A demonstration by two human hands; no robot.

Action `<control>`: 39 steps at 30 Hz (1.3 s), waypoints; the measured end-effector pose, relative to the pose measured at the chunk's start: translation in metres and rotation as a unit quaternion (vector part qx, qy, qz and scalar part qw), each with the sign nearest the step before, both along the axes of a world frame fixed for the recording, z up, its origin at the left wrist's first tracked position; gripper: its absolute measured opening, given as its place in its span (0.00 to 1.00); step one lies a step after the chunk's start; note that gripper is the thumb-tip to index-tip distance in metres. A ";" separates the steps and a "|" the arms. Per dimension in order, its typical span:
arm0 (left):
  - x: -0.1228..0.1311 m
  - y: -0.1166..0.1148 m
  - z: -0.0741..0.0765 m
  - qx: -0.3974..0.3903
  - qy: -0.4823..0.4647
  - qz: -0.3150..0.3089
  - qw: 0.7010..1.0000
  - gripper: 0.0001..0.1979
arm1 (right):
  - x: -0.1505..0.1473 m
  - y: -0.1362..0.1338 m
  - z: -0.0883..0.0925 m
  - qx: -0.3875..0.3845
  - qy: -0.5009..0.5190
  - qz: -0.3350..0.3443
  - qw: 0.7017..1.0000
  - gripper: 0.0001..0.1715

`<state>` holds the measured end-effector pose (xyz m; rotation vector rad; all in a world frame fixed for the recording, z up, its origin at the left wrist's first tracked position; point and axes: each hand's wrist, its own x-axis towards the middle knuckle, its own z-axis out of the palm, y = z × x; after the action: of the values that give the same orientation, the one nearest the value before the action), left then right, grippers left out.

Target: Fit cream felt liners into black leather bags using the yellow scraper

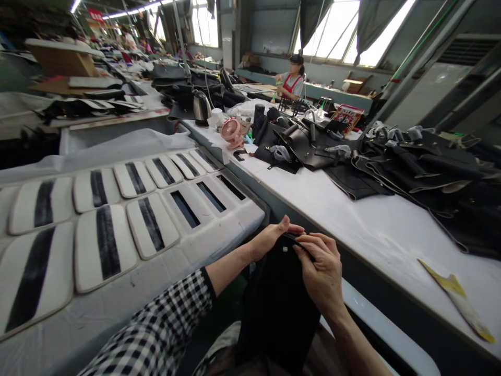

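Note:
A black piece [277,297] with a small pale square near its top edge hangs over my lap, between the two tables. My left hand [270,239] lies against the top edge of this piece, thumb raised and fingers stretched toward the right. On the right side, my right hand [321,266] pinches the piece's upper corner between thumb and fingers. The fingertips of both hands are close together at the top edge.
White panels with black stripes [105,245] cover the left table [219,235]. The right table [352,214] holds black leather pieces [426,172], a pink fan [231,133], a kettle [201,108] and a yellow-edged tool [456,297]. A person [291,81] works farther back.

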<state>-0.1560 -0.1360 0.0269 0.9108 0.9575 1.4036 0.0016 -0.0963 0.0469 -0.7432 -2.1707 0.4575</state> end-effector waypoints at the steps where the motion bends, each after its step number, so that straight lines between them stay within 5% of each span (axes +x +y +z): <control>1: -0.001 0.000 0.000 0.015 0.031 0.009 0.999 0.35 | 0.000 0.001 -0.001 -0.004 -0.001 -0.004 1.000 0.07; 6: -0.004 0.000 -0.001 0.036 0.093 0.009 0.995 0.26 | -0.002 0.005 -0.001 -0.032 -0.023 -0.021 0.999 0.08; 27: 0.004 0.006 -0.011 0.019 0.150 0.055 0.987 0.21 | -0.008 0.017 0.001 -0.083 -0.070 -0.029 0.994 0.10; 31: 0.005 0.005 -0.014 -0.011 0.158 0.076 0.984 0.19 | -0.002 0.023 0.008 -0.141 -0.010 -0.035 0.989 0.05; 33: 0.005 0.005 -0.016 -0.026 0.163 0.089 0.982 0.18 | 0.011 0.025 0.008 -0.201 0.047 -0.066 0.976 0.12; 39: 0.009 0.008 -0.022 -0.050 0.141 0.107 0.983 0.18 | 0.053 -0.009 -0.020 -0.341 0.082 -0.188 0.917 0.21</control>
<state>-0.1469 -0.1276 0.0049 0.9698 1.3625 1.4126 0.0551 -0.1055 0.0270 -1.4087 -1.6362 1.0491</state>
